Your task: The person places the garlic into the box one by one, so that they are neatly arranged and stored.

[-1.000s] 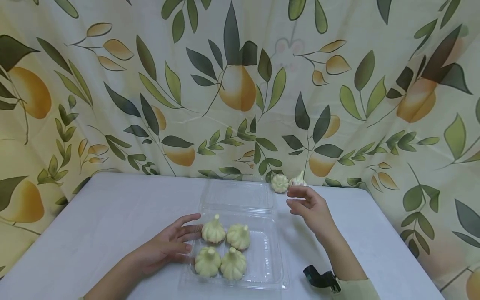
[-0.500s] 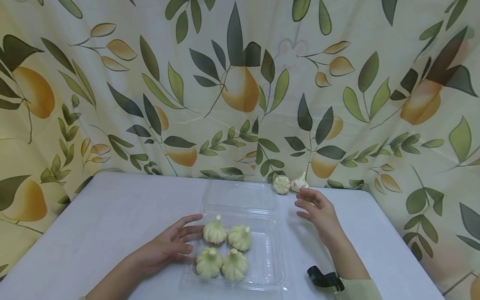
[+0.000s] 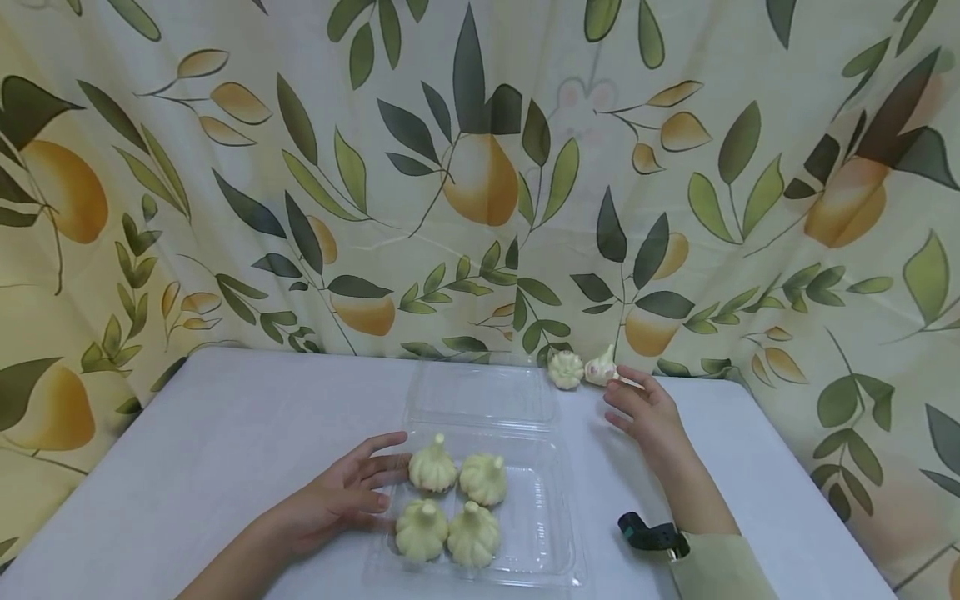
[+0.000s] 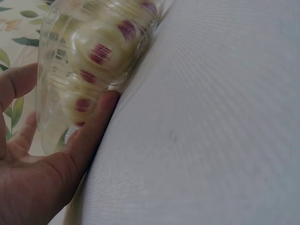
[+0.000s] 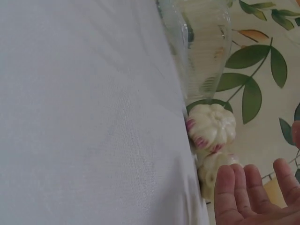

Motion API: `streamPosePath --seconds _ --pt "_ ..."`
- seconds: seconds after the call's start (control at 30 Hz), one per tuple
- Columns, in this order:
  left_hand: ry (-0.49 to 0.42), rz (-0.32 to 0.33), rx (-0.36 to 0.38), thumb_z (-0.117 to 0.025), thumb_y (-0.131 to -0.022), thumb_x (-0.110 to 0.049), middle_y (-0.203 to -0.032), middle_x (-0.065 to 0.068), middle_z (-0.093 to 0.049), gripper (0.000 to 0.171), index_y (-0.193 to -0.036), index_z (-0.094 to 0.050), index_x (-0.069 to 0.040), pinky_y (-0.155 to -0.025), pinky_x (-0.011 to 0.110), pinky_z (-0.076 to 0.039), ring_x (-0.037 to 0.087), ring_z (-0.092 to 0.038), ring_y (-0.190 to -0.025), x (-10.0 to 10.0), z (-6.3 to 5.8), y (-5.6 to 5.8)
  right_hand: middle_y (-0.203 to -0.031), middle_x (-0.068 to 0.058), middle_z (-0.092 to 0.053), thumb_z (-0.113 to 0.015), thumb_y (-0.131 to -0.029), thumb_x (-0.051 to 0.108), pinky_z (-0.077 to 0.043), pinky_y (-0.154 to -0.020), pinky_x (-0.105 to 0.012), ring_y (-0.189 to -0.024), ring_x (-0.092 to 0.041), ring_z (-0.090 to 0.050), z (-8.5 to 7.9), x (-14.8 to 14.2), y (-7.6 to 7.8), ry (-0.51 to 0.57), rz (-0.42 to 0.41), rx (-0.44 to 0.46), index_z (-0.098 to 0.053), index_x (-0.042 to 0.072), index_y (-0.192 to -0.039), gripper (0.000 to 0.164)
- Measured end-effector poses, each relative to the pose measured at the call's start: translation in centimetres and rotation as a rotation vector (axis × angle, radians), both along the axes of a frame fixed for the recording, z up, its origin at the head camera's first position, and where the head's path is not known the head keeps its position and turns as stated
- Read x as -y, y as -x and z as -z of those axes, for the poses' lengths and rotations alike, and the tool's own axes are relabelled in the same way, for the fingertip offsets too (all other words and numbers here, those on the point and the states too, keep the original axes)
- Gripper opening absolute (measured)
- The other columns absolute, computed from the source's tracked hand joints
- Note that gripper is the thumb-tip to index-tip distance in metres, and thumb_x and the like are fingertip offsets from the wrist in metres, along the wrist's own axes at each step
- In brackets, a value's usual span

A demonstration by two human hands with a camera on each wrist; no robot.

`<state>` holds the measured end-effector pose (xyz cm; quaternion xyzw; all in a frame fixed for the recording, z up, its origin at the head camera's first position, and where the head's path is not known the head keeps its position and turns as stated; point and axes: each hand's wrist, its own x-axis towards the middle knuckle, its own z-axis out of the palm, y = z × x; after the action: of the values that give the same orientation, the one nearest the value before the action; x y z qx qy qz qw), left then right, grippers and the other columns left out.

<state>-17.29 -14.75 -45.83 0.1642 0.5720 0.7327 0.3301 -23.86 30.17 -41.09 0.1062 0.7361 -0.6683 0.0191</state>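
My left hand [image 3: 341, 500] lies along the left side of a clear plastic clamshell box [image 3: 566, 533], fingers extended against its wall; the left wrist view shows a fingertip low at the box's base. Several pale garlic bulbs [image 3: 422, 531] sit stem up in the left part of the box, with purple marks showing through the wall in the left wrist view. At the table's back edge stand two more bulbs: a left one [image 3: 565, 369] and a right one [image 3: 601, 367]. My right hand [image 3: 651, 421] is beside the right bulb, fingers loosely spread and holding nothing.
The box's open lid [image 3: 480, 396] lies flat behind it, reaching toward the two back bulbs. A white cloth covers the table [image 3: 247, 417]. A fruit-print curtain [image 3: 480, 250] hangs right behind it. A black device [image 3: 648, 533] is worn on the right wrist.
My right hand has moved to the right, from in front of the right back bulb to its right side. The left hand and the bulbs in the box stay put; the head view shifts slightly.
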Motion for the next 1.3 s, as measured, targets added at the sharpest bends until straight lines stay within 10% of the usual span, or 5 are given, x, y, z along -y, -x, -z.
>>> streamPosePath --seconds 0.4,0.7,0.93,1.3 --pt "-0.014 0.007 -0.004 -0.056 -0.096 -0.001 -0.161 0.020 -0.021 0.078 -0.160 -0.015 -0.019 -0.097 0.055 -0.049 0.030 -0.029 -0.146 -0.1 -0.1 0.0 -0.155 -0.018 -0.033 -0.058 -0.099 0.030 -0.052 -0.083 -0.026 -0.123 -0.024 -0.044 0.4 -0.7 3.0 -0.133 0.122 0.069 -0.028 0.010 -0.156 0.067" --pt "-0.004 -0.005 0.002 -0.058 -0.095 -0.001 -0.161 0.019 -0.021 0.079 -0.160 -0.016 -0.018 -0.097 0.055 -0.050 0.031 -0.028 -0.147 0.0 -0.1 0.0 -0.164 -0.024 -0.013 -0.063 -0.096 0.026 -0.021 -0.119 -0.056 -0.150 -0.042 -0.012 0.9 -0.6 5.1 -0.386 0.045 0.012 -0.016 0.009 -0.160 0.081" --pt "0.002 -0.007 0.002 -0.059 -0.094 -0.001 -0.161 0.019 -0.022 0.080 -0.159 -0.016 -0.018 -0.096 0.055 -0.050 0.031 -0.029 -0.146 0.0 0.0 0.0 -0.151 -0.026 -0.040 -0.065 -0.093 0.017 -0.033 -0.111 -0.052 -0.137 -0.041 -0.038 1.7 -0.1 5.4 -0.487 0.025 0.005 -0.039 -0.002 -0.148 0.064" --pt "-0.008 -0.003 0.000 -0.057 -0.095 0.001 -0.161 0.020 -0.021 0.079 -0.160 -0.015 -0.018 -0.097 0.055 -0.050 0.029 -0.030 -0.145 0.1 0.1 0.1 -0.152 -0.025 -0.035 -0.068 -0.092 0.017 -0.051 -0.090 -0.030 -0.123 -0.031 -0.048 2.0 0.0 4.6 -0.335 0.080 0.070 -0.041 0.001 -0.144 0.061"
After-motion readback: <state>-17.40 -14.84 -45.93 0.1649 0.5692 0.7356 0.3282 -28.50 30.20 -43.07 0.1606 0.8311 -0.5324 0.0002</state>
